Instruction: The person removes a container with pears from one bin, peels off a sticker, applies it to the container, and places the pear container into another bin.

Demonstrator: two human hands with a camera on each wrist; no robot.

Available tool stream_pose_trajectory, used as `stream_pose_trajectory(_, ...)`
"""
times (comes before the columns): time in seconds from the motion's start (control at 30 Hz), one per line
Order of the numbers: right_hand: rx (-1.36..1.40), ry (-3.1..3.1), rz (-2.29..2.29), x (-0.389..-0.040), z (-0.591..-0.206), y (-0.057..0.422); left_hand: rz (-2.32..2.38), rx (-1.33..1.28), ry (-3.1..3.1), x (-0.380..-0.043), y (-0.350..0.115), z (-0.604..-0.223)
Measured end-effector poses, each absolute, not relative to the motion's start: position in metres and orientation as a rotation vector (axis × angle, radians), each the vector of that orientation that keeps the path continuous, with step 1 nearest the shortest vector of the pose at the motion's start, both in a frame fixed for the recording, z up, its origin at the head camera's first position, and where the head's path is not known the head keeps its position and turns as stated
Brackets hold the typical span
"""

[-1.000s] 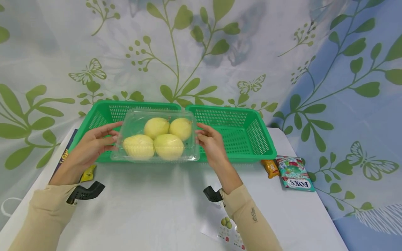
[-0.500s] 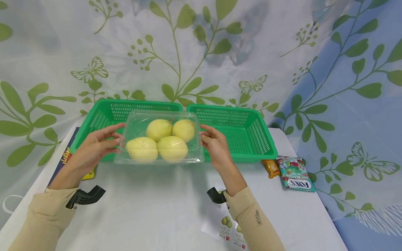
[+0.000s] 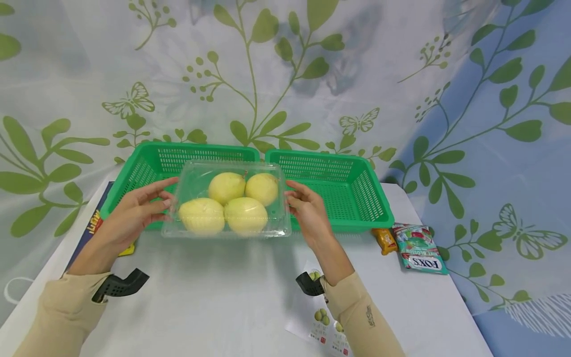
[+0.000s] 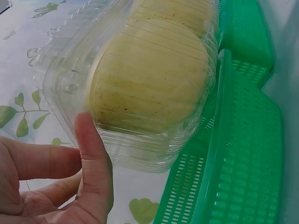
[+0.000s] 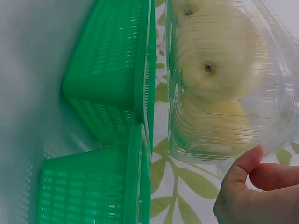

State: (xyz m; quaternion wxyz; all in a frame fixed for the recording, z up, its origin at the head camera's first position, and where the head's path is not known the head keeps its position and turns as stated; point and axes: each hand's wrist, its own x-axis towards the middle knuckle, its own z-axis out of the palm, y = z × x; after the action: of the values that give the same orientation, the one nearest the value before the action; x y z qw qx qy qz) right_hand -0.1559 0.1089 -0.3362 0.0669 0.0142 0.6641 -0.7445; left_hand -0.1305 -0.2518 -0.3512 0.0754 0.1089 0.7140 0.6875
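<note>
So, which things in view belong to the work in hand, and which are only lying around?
Seemingly in the work:
clear container, held between left hand and right hand
pale yellow fruits inside it
left green basket, right green basket, probably

Apparently just lying about:
Fox's bag
orange packet
yellow packet
dark blue package, partly hidden
printed sheet, perhaps related

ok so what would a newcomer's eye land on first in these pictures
Most likely the clear box with four yellow fruits in it, held up near the middle of the head view between the left hand and right hand. Next, perhaps, the two bright green baskets side by side beyond it, then the teal Fox's bag by the table's right edge.
</note>
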Motion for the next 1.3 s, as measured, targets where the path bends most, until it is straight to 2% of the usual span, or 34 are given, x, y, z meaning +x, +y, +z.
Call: stream_pose_trajectory(1.3,0.043,1.908,-2.288,-0.118,-0.343,0.127,2.11,0.34,2.111,-0.101,-0.237,-0.365)
